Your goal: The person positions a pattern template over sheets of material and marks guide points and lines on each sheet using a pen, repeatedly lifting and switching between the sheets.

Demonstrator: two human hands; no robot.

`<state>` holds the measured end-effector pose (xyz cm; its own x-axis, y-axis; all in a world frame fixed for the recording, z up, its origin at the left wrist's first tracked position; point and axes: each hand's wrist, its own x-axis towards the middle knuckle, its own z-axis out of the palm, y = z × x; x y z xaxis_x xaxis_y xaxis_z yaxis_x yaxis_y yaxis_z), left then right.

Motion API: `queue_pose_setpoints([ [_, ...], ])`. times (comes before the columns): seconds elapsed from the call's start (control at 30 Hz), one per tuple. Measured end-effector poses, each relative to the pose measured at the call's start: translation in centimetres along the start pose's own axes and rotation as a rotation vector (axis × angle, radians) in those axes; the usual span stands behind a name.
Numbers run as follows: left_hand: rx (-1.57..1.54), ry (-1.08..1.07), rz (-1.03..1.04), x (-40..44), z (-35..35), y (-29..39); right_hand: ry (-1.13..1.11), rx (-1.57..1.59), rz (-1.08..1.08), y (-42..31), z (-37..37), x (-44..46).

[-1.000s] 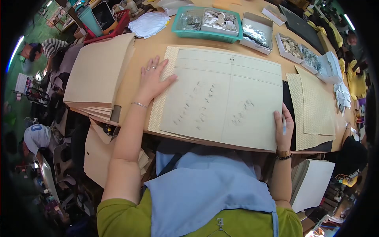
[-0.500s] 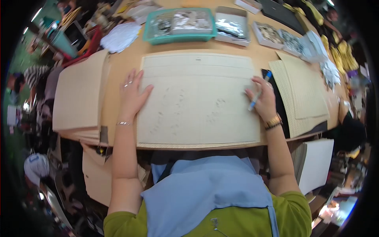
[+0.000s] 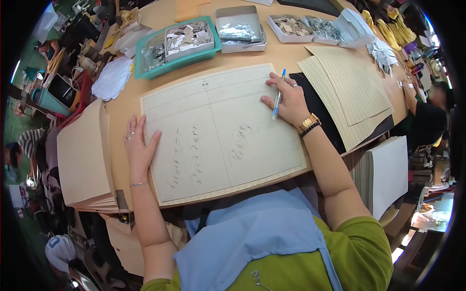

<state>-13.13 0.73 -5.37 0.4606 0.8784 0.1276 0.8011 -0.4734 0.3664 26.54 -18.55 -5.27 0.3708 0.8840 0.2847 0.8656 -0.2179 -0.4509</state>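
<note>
A pale pattern board [image 3: 213,138] with pencilled lines and handwriting lies flat before me. It rests on a cream woven-textured sheet [image 3: 287,169] whose rim shows along the bottom and right edges. My left hand [image 3: 141,148] lies open with fingers spread along the board's left edge. At the upper right edge, my right hand [image 3: 290,101] holds a blue-capped clear ballpoint pen [image 3: 278,99] across its fingers. Its fingertips touch the board near the corner.
Stacked cream sheets [image 3: 85,155] stand at left; textured sheets [image 3: 347,92] lie at right over a black surface [image 3: 327,111]. Behind are a teal tray [image 3: 145,72] with small pieces, a white box [image 3: 238,19] of plastic packets and boxes of tags [image 3: 291,26]. A person [image 3: 432,111] is at far right.
The view has tilted, so the table and board appear rotated anticlockwise and the writing is sharper. Both hands stay at the board's sides, and the pen remains in my right hand.
</note>
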Motion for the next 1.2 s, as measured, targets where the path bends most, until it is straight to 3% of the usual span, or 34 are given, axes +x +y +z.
queue_pose_setpoints([
  [0.97,0.045,0.044,0.005,-0.4,0.1,0.3,0.059,0.105,-0.037,-0.4,0.2,0.5],
  [1.07,0.106,0.133,0.173,-0.3,-0.3,1.3,0.055,0.039,-0.075,-0.2,0.2,0.6],
  [1.17,0.075,-0.014,0.408,0.4,0.2,2.3,0.027,0.016,-0.065,0.2,0.3,0.6],
  [1.2,0.026,-0.024,0.359,0.2,1.0,2.8,0.021,-0.022,-0.064,0.7,0.7,0.7],
])
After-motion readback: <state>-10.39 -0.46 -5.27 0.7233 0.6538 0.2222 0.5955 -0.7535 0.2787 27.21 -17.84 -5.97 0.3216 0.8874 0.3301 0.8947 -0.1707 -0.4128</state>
